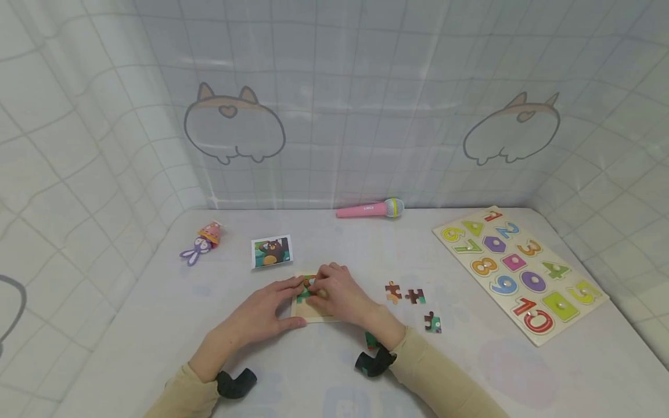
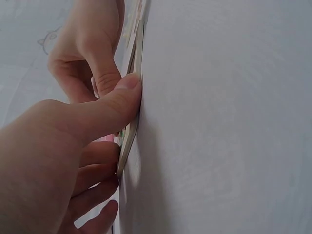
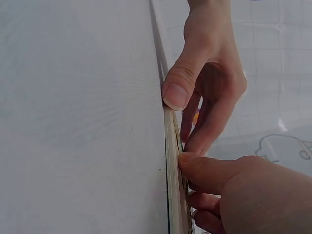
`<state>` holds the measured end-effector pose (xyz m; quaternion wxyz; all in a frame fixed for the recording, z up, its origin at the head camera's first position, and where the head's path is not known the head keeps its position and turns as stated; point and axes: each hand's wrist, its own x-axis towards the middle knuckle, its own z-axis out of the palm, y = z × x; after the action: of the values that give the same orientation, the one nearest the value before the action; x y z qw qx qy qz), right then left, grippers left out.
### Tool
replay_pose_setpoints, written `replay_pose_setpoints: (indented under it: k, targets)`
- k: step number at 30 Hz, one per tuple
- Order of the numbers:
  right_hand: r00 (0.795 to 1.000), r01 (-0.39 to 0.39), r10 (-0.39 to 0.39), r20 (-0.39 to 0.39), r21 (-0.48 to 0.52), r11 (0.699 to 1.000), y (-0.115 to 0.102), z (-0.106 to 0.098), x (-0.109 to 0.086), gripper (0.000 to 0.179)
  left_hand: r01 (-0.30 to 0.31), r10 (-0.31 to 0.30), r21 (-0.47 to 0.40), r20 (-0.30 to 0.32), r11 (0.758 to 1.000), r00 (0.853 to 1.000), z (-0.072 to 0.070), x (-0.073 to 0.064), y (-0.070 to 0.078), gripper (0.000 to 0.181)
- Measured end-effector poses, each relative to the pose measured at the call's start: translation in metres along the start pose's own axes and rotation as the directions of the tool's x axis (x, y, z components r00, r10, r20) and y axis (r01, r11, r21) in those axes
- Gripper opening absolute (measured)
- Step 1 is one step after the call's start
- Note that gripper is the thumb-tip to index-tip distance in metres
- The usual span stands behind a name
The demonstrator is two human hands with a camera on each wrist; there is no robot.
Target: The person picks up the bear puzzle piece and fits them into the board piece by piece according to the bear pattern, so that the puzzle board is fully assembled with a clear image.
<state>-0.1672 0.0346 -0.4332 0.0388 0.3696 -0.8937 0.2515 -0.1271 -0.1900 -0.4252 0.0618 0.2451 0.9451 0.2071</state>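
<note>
Near the table's front centre lies a wooden puzzle tray with green and brown pieces in its upper part. My left hand grips the tray's left side, thumb on the near edge and fingers by the far left corner. Above the tray, my right hand has its fingers curled over a puzzle piece in the upper area. That hand covers much of the piece and the tray's right part. In the right wrist view the right thumb rests at the tray's surface, close to the left hand's fingers.
Loose puzzle pieces lie right of the tray, and a green one sits under the right wrist. A bear picture card, purple bunny toy, pink microphone and number board lie farther out.
</note>
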Motion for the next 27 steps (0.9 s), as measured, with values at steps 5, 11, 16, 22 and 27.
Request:
replay_pose_setpoints:
  k: [5,11,16,22,27]
  targets:
    - [1.0,0.015,-0.015,0.006,0.027,1.0,0.001,-0.002,-0.001,0.022,-0.03,0.03,0.036,0.0,0.999,1.0,0.0,-0.001,0.0,0.077]
    - [1.0,-0.029,0.029,0.003,0.104,0.994,0.009,-0.01,-0.002,0.016,-0.052,0.051,0.059,0.008,0.997,0.999,-0.001,-0.001,0.007,0.072]
    - [0.992,-0.125,0.125,0.007,0.086,0.988,0.016,-0.016,-0.002,0.017,-0.04,0.039,0.077,0.015,0.996,0.999,0.0,-0.001,0.011,0.07]
    - [0.982,-0.187,0.186,0.022,0.095,0.978,0.019,-0.021,-0.002,0.024,-0.054,0.053,0.067,0.019,0.996,0.998,0.001,-0.001,0.01,0.061]
    - [0.976,-0.216,0.216,0.014,0.082,0.973,0.019,-0.021,-0.002,0.025,-0.123,0.123,0.089,0.008,0.988,0.992,0.002,0.0,0.008,0.056]
